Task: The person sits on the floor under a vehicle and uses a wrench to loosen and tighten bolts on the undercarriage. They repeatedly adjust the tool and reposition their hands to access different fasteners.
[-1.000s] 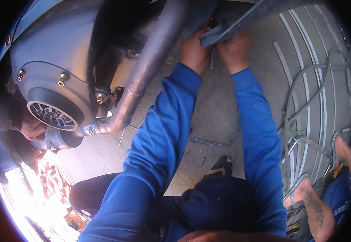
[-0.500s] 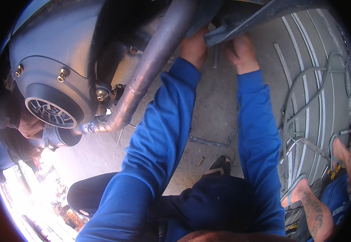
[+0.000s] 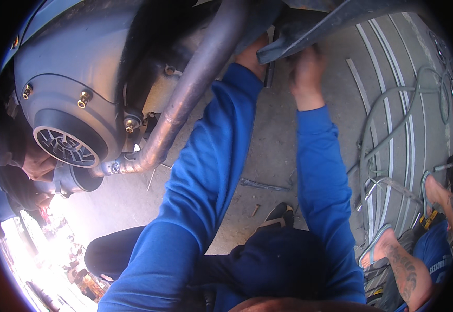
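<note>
My left hand (image 3: 251, 56) reaches up behind the exhaust pipe (image 3: 185, 96) and the dark plastic panel (image 3: 309, 34) of a scooter-like vehicle. Its fingers are hidden there. A narrow dark strip (image 3: 270, 67) hangs down right beside this hand; whether I hold it cannot be seen. My right hand (image 3: 308, 73) is raised under the panel's lower edge, apart from the left one. Motion smears its fingers, so their grip does not show.
At the left is a rounded dark engine cover (image 3: 73, 86) with brass-coloured bolts. Another person's hand (image 3: 39, 161) is near the muffler (image 3: 78, 178). Metal strips (image 3: 387, 104) and a grey hose (image 3: 364, 140) lie right. A person's sandalled foot (image 3: 380, 247) is lower right.
My right hand has shifted slightly left and down and is now blurred. The piece hanging between my hands looks darker and narrower, closer to the left hand. The view has moved a little.
</note>
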Demonstrator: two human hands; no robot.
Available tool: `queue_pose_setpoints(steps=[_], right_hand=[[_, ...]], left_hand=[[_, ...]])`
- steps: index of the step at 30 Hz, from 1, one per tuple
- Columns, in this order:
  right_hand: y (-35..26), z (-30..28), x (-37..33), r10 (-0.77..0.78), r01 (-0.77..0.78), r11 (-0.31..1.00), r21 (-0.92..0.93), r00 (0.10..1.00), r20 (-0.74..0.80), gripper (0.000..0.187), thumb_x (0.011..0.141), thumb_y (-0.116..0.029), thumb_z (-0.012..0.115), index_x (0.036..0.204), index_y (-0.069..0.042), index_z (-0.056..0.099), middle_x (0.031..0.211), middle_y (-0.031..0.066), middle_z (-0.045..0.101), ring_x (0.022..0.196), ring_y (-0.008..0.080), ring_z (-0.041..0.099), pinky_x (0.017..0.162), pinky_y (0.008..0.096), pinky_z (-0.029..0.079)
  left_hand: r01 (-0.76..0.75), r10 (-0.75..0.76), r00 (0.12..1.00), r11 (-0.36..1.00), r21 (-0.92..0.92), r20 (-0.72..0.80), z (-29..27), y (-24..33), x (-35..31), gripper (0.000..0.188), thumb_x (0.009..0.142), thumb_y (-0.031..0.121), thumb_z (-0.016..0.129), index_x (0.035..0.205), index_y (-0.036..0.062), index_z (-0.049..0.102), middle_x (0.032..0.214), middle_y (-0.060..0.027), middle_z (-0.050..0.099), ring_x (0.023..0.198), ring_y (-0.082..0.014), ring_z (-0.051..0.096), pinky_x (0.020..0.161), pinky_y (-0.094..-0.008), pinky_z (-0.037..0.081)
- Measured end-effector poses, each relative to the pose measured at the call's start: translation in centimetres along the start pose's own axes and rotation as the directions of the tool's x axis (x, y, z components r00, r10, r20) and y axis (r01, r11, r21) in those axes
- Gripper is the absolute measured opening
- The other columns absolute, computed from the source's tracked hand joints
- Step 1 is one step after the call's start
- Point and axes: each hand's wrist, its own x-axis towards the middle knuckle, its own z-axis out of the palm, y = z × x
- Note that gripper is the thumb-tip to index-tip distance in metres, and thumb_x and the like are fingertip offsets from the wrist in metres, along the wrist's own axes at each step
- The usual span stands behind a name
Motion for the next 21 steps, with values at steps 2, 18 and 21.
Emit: queue_pose_setpoints(steps=[2,18,21], right_hand=[[-1.0,0.0,0.1,0.321,-0.318,0.903,0.288,0.946,0.039,0.025,0.092,-0.028,0.053,0.11,-0.01,0.056,0.087,0.0049,0.059,0.074,0.0176,0.055,0.063,0.0292,0.041],[-0.3,-4.0,-0.4,0.58,-0.158,0.63,-0.761,0.747,0.325,0.047,0.085,-0.014,0.049,0.13,-0.001,0.054,0.095,0.0124,0.066,0.067,0.018,0.057,0.063,0.0314,0.047],[0.6,-2.6,1.7,0.384,-0.015,0.503,-0.864,0.899,0.209,0.041,0.086,-0.016,0.048,0.125,-0.002,0.057,0.096,0.0119,0.065,0.067,0.0185,0.056,0.062,0.0317,0.046]], left_hand=[[-0.06,0.052,0.998,0.979,0.194,0.047,-0.1,-0.1,0.4,0.022,0.092,0.015,0.054,0.112,0.0053,0.057,0.109,-0.0079,0.061,0.102,-0.0209,0.058,0.087,-0.0332,0.047],[0.037,-0.044,0.999,0.968,0.25,0.023,0.4,2.0,0.7,0.023,0.093,0.016,0.054,0.113,0.0057,0.057,0.11,-0.0076,0.061,0.103,-0.0212,0.058,0.089,-0.0338,0.046],[0.046,-0.052,0.998,0.967,0.251,0.019,0.4,2.4,0.6,0.023,0.093,0.016,0.054,0.113,0.0058,0.057,0.111,-0.0076,0.061,0.103,-0.0212,0.057,0.089,-0.0339,0.046]])
